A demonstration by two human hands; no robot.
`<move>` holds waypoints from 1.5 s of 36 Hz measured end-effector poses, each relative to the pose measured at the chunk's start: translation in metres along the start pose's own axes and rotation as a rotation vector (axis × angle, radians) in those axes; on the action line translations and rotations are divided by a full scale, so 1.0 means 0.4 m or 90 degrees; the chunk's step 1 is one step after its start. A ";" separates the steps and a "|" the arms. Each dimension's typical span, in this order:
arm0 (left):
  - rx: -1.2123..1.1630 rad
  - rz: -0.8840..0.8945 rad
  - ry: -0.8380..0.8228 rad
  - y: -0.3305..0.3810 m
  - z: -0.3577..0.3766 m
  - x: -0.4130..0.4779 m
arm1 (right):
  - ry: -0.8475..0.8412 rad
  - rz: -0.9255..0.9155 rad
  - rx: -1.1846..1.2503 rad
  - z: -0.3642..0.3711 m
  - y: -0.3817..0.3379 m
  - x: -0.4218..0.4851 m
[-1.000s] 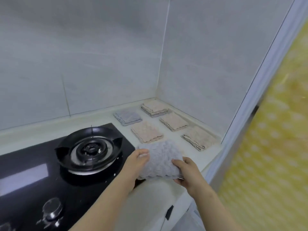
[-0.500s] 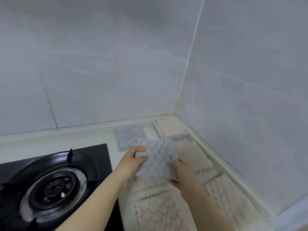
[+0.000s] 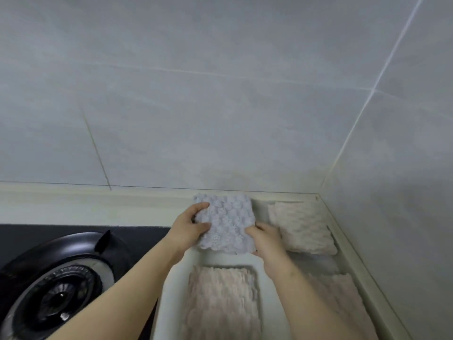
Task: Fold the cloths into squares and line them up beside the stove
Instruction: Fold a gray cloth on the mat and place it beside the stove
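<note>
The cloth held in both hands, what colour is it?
Pale grey cloth with a bumpy weave; head view.

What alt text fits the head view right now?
The left hand and right hand grip a folded grey cloth at the counter's back, beside the black gas stove. One beige cloth lies to its right, two more nearer the camera.

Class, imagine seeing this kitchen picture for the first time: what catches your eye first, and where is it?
A folded grey cloth, gripped by the left hand and right hand, is held centre, by the back wall. To its right and nearer the camera lie beige folded cloths; a black stove burner sits lower left.
</note>
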State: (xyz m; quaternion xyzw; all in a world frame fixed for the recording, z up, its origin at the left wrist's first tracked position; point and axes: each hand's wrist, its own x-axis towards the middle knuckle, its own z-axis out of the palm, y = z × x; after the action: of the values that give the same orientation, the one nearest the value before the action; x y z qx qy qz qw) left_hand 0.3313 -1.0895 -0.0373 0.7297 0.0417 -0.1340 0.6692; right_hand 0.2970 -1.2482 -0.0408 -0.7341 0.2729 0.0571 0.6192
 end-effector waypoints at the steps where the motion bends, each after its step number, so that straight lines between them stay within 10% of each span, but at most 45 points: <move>1: 0.000 -0.008 0.005 -0.003 0.001 0.015 | -0.007 -0.007 -0.010 0.001 -0.005 0.014; 17: 0.180 -0.076 0.057 -0.087 0.002 0.154 | 0.001 -0.098 -0.043 0.034 0.036 0.132; 24: 0.603 0.179 0.070 -0.094 0.035 0.138 | -0.012 -0.289 -0.374 0.048 0.048 0.149; 32: 0.779 0.093 -0.021 -0.144 0.034 0.152 | -0.090 -0.205 -0.535 0.089 0.075 0.169; 43: 0.725 0.080 -0.067 -0.128 0.011 0.166 | -0.078 -0.172 -0.521 0.090 0.039 0.165; 54: 0.433 0.122 0.147 -0.066 -0.050 -0.066 | 0.046 -0.255 -0.377 0.098 -0.003 -0.052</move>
State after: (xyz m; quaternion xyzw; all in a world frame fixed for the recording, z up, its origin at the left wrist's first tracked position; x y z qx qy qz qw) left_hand 0.3022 -1.0638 -0.0548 0.9213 0.0014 0.0063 0.3888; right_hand 0.2901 -1.2044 -0.0398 -0.9223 0.1169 -0.0146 0.3682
